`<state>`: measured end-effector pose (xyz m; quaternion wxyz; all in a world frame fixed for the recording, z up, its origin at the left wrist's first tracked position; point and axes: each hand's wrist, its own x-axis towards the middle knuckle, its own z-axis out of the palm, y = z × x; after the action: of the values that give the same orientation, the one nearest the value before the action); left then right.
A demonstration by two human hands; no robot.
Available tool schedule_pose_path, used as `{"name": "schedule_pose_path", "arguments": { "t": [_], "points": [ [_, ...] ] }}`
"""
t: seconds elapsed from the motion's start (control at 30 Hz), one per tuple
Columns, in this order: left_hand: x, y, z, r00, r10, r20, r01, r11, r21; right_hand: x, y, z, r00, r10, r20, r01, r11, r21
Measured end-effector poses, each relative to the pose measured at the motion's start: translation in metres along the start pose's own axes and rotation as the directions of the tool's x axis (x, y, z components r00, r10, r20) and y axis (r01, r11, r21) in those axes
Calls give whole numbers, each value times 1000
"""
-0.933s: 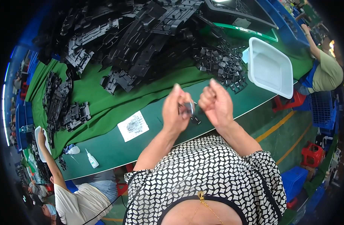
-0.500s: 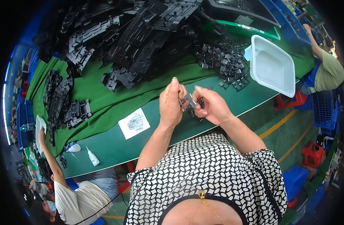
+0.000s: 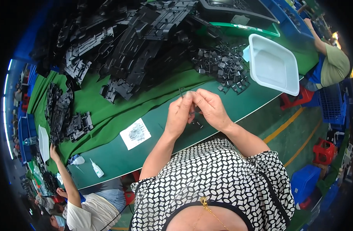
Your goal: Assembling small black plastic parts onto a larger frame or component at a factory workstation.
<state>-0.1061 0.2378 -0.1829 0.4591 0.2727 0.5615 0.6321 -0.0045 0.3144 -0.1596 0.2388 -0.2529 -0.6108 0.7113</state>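
Observation:
Above the near edge of the green table [image 3: 230, 104], my left hand [image 3: 178, 116] and my right hand [image 3: 213, 111] meet with thumbs side by side. Both are closed around a small black plastic part [image 3: 181, 91]. Its thin, bent end sticks up past the left thumb, while my fingers hide most of the rest. Small dark pieces [image 3: 197, 124] show just below the fingers; whether they belong to the held part I cannot tell. Beyond my right hand lies a heap of similar small black plastic parts [image 3: 224, 65] with blocky ends.
A pale plastic basin [image 3: 274, 67] stands right of the heap. Large black moulded panels [image 3: 142, 42] pile up on green cloth [image 3: 107, 111]. Left of my hands are a printed white paper [image 3: 135, 134] and a small white bottle [image 3: 96, 168]. A co-worker's arm [image 3: 67, 175] reaches in at left.
My hands have come closer together, and the part's blocky grey end is now covered by my fingers. At left, the co-worker's hand has moved off the white tray. The view has shifted slightly.

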Motion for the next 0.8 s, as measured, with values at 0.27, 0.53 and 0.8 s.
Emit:
{"name": "schedule_pose_path", "arguments": {
  "t": [0.27, 0.53, 0.8],
  "points": [
    [-6, 4, 6, 997, -61, 51, 74, 945, -319, 0, 13, 3, 988, 127, -93, -75, 899, 431],
    [1, 6, 2, 991, 80, -107, -100, 977, -191, 4, 7, -15, 937, 318, 145, -345, 772, 534],
    [3, -2, -1, 1000, 6, 13, -4, 995, -103, 0, 5, -13, 974, 158, 164, -185, 968, 169]
  ]
}}
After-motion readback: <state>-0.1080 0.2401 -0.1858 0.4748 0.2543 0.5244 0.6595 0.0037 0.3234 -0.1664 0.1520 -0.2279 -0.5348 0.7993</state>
